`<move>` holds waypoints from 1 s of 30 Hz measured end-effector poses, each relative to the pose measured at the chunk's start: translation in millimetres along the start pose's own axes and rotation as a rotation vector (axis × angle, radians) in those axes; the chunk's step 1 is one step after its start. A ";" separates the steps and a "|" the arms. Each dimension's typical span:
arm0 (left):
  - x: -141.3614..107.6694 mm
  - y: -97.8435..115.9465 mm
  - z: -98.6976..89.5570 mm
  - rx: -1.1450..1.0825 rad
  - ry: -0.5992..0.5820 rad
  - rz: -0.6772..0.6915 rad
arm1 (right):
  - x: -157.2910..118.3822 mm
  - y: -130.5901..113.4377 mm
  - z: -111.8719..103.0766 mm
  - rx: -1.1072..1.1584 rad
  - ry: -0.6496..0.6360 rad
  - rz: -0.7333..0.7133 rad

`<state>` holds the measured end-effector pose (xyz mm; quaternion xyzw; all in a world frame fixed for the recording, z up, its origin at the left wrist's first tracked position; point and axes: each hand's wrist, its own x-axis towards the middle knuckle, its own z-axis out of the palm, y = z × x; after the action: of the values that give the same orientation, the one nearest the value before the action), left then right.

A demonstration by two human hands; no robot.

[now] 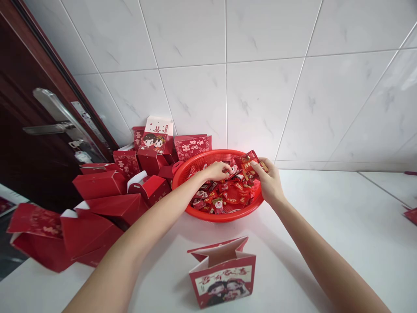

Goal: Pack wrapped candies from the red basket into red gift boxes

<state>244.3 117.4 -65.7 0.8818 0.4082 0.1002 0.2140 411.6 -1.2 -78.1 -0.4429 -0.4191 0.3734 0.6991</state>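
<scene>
A red plastic basket (pixel 219 216) holds many wrapped candies (pixel 233 193), mostly red with gold print. Over its far right rim, my right hand (pixel 269 179) is closed around several red candy packets (pixel 250 157), the thumb pressed on top. My left hand (pixel 217 171) reaches into the basket from the left, fingers bent together at a pink-and-white wrapped candy; its fingertips are partly hidden. In front of the basket stands a red paper gift box (pixel 224 278), upright, its top open, with a cartoon couple on the front.
Several red gift boxes (pixel 114 202) crowd the white tabletop (pixel 312 208) at the left. More boxes (pixel 192 147) lean by the tiled wall (pixel 195 95) behind. A dark door (pixel 19 108) with a metal handle (pixel 61 113) stands at far left. A red packet (pixel 411 215) lies at the right edge.
</scene>
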 end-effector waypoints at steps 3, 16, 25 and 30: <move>-0.9 2.5 -0.8 -0.028 -0.004 -0.011 | 0.2 0.0 0.2 -0.007 0.001 -0.006; -3.7 18.3 7.7 0.276 0.047 0.178 | -2.6 -3.4 1.3 0.001 0.014 0.013; -1.4 30.3 32.9 0.399 -0.247 0.427 | -1.5 -3.6 0.0 -0.020 -0.002 -0.012; -5.3 42.7 39.3 0.346 -0.267 0.339 | 0.4 -0.1 -1.5 -0.044 0.000 -0.039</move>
<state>283.6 77.2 -81.1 0.9664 0.2339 -0.0535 0.0923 413.1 -1.3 -78.3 -0.4499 -0.4358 0.3504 0.6963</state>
